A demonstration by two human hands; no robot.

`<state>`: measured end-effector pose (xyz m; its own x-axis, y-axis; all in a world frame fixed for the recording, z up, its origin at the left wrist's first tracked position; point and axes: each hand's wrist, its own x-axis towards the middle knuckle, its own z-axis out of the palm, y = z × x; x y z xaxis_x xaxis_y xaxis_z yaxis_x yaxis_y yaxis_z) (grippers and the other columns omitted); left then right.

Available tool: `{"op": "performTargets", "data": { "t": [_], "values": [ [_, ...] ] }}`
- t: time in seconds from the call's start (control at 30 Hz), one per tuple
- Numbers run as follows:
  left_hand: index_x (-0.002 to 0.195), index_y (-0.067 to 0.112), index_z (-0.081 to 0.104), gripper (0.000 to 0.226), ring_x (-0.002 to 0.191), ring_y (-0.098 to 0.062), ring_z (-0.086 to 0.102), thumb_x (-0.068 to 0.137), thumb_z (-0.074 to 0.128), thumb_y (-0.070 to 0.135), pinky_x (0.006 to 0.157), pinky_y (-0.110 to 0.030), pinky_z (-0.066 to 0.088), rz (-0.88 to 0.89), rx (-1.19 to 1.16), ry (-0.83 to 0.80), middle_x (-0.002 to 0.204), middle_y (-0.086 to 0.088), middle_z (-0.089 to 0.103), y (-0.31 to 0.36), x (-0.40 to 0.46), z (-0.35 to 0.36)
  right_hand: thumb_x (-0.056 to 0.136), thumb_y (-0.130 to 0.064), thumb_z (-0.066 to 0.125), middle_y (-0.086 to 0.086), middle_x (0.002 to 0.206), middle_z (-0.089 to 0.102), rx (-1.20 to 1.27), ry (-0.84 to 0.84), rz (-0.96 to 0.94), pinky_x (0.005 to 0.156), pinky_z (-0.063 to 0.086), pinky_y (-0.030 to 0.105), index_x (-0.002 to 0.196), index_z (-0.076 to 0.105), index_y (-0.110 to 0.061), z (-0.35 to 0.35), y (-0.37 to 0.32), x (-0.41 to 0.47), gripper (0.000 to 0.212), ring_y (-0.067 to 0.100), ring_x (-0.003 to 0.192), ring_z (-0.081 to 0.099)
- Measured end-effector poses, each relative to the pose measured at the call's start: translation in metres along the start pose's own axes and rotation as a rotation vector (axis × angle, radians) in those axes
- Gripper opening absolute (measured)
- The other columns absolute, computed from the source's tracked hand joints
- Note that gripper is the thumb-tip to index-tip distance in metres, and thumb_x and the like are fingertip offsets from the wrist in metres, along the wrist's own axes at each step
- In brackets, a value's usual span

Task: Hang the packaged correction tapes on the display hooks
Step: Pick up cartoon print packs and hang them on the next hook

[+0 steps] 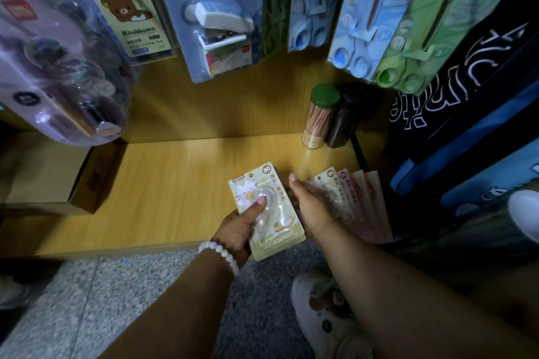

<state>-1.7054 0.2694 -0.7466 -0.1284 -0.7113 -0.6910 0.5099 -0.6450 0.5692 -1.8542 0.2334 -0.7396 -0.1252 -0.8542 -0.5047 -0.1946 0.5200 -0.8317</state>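
Left hand (237, 227) grips a stack of yellow correction tape packs (267, 210), thumb pressed on the blister. Right hand (309, 204) rests on fanned packs (347, 198) to the right; grip indiscernible. Judged light, stiff, slippery; hold card edges, hang-hole (250, 175) free.

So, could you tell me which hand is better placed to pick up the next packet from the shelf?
The right hand: it rests open on the fanned packets on the shelf. The left hand is occupied, already gripping a yellow stack.
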Motion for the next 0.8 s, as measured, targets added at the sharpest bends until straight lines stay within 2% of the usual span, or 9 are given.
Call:
{"op": "performTargets", "data": {
  "t": [0.07,0.1,0.17,0.2,0.3,0.5,0.8],
  "values": [
    [0.127,0.006,0.062,0.061,0.110,-0.039,0.066,0.071,0.075,0.027,0.081,-0.049,0.059,-0.035,-0.046,-0.030,0.120,-0.021,0.068,-0.003,0.000,0.000,0.091,-0.053,0.047,0.010,0.098,0.069,-0.321,0.342,-0.090,0.078,0.043,0.030,0.099,0.069,-0.008,-0.011,0.011,0.011,0.051,0.031,0.098,0.063],
    [0.129,0.007,0.061,0.061,0.113,-0.040,0.064,0.072,0.075,0.026,0.081,-0.050,0.059,-0.047,-0.067,-0.058,0.123,-0.021,0.067,-0.005,0.001,0.000,0.089,-0.054,0.045,0.012,0.106,0.068,-0.470,0.492,-0.102,0.081,0.042,0.031,0.104,0.069,-0.008,-0.020,0.017,0.016,0.054,0.032,0.104,0.061],
    [0.131,0.009,0.060,0.061,0.115,-0.041,0.062,0.074,0.074,0.026,0.083,-0.053,0.057,-0.064,-0.083,-0.093,0.126,-0.021,0.066,-0.007,0.002,-0.002,0.085,-0.051,0.053,0.016,0.126,0.060,-0.554,0.675,-0.053,0.099,0.041,0.039,0.121,0.063,-0.009,-0.038,0.025,0.017,0.056,0.035,0.121,0.050],
    [0.131,0.010,0.060,0.061,0.116,-0.041,0.062,0.075,0.074,0.026,0.085,-0.054,0.056,-0.067,-0.084,-0.104,0.126,-0.021,0.065,-0.008,0.003,-0.003,0.083,-0.047,0.061,0.017,0.132,0.054,-0.556,0.714,-0.009,0.105,0.037,0.043,0.128,0.057,-0.009,-0.044,0.028,0.018,0.059,0.036,0.126,0.045],
    [0.131,0.010,0.060,0.061,0.116,-0.041,0.062,0.075,0.074,0.027,0.087,-0.054,0.056,-0.076,-0.073,-0.113,0.126,-0.021,0.065,-0.011,0.005,-0.006,0.078,-0.047,0.070,0.019,0.142,0.043,-0.657,0.677,0.082,0.109,0.030,0.046,0.136,0.046,-0.007,-0.053,0.032,0.015,0.074,0.037,0.133,0.035],
    [0.130,0.009,0.061,0.058,0.114,-0.040,0.063,0.076,0.071,0.026,0.085,-0.051,0.058,-0.080,-0.092,-0.092,0.124,-0.020,0.067,-0.015,0.008,-0.008,0.073,-0.049,0.075,0.018,0.146,0.038,-0.763,0.601,0.103,0.112,0.025,0.044,0.138,0.041,-0.006,-0.052,0.035,0.021,0.086,0.035,0.137,0.030],
    [0.129,0.009,0.062,0.057,0.108,-0.039,0.066,0.075,0.072,0.025,0.081,-0.049,0.059,-0.079,-0.088,-0.073,0.122,-0.020,0.068,-0.014,0.007,-0.008,0.069,-0.043,0.080,0.018,0.145,0.041,-0.835,0.531,0.104,0.113,0.028,0.044,0.138,0.042,-0.008,-0.051,0.035,0.032,0.086,0.035,0.138,0.031]
  ]
}}
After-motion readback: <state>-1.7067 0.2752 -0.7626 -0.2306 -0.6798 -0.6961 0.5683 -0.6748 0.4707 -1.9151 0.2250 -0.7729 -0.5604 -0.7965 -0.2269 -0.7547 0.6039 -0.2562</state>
